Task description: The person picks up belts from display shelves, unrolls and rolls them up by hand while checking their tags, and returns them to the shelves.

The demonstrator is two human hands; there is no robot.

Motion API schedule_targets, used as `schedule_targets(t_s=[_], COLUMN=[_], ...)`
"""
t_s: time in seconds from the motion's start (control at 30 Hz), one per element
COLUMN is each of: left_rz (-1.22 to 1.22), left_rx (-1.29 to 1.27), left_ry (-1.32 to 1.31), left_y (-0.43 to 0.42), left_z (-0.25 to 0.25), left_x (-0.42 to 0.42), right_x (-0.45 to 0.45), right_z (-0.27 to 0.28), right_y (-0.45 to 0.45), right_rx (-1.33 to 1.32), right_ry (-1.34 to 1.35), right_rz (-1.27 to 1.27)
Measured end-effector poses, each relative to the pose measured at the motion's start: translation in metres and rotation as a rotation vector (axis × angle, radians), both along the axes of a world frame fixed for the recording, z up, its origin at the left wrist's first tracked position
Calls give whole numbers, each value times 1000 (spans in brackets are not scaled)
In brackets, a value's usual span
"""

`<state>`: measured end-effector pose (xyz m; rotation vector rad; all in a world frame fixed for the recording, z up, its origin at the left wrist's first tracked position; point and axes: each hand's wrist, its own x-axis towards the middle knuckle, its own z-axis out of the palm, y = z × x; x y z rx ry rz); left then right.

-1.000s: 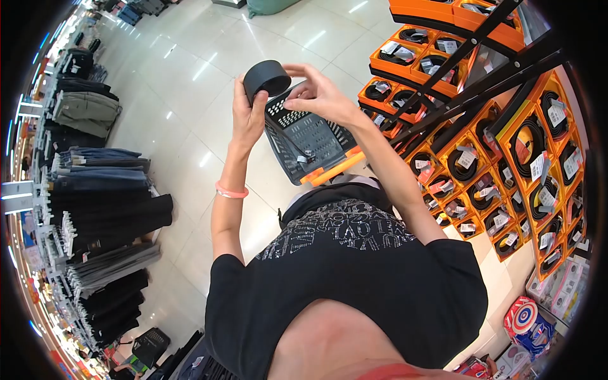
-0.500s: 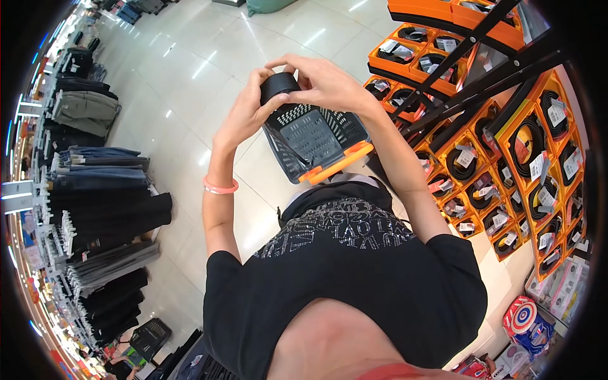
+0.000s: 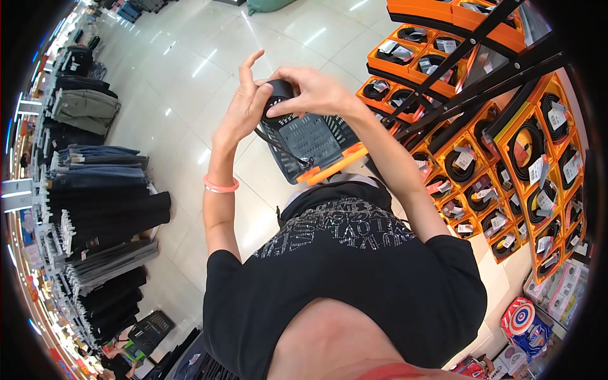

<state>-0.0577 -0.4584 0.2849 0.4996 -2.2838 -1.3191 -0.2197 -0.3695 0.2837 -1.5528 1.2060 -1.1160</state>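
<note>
A rolled-up black belt point(image 3: 279, 92) is held between my two hands above a shopping basket. My left hand point(image 3: 241, 109) has its thumb against the near side of the roll, with one finger raised away from it. My right hand point(image 3: 316, 90) curls round the roll from the right, thumb below and fingers over the top, some of them hidden. Beneath the hands is the black plastic basket point(image 3: 311, 140) with an orange handle point(image 3: 334, 166). A thin dark strip runs from below my left hand across the basket's left side; I cannot tell whether it belongs to the belt.
Orange display trays point(image 3: 465, 161) of coiled belts with tags stand close on the right, crossed by a black metal frame point(image 3: 443, 82). Trousers point(image 3: 104, 209) hang along a rack on the left. Pale floor tiles point(image 3: 183, 82) stretch ahead. A person in dark clothes point(image 3: 117, 364) is at lower left.
The roll has turned so its coiled side shows more. A finger of my left hand has lifted off it, and my right hand has shifted slightly left and down.
</note>
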Motion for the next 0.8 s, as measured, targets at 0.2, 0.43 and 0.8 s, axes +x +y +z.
schedule_targets(t_s=[0.2, 0.43, 0.8], left_rz=[126, 80, 77], left_rx=[-53, 91, 269], left_ry=[108, 272, 347], left_y=[2, 2, 18], left_z=[-10, -28, -56], left_x=[-10, -9, -13], right_x=[20, 17, 16], right_z=[-11, -26, -25], right_y=[10, 4, 3], right_rx=[43, -69, -203], right_ry=[-202, -472, -598], right_rz=[-205, -370, -376])
